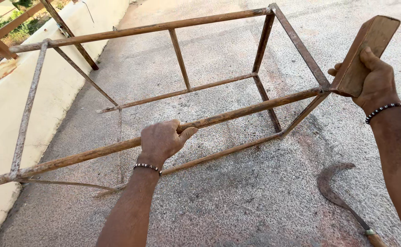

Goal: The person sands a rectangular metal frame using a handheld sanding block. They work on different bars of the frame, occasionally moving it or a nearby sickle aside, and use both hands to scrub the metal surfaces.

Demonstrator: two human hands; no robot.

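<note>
Left hand (161, 142): fingers wrapped around the near top rail of the rusty frame (219, 120).
Right hand (374, 82): clamped on a wooden block (364, 55), touching the frame's right corner (long axis tilted up-right).
Sickle (340, 196): right of frame, on the concrete floor (237, 201).
Wall (68, 68): left of frame.

Bright warm sunlight, sharp focus, slight wide-angle distortion.
</note>
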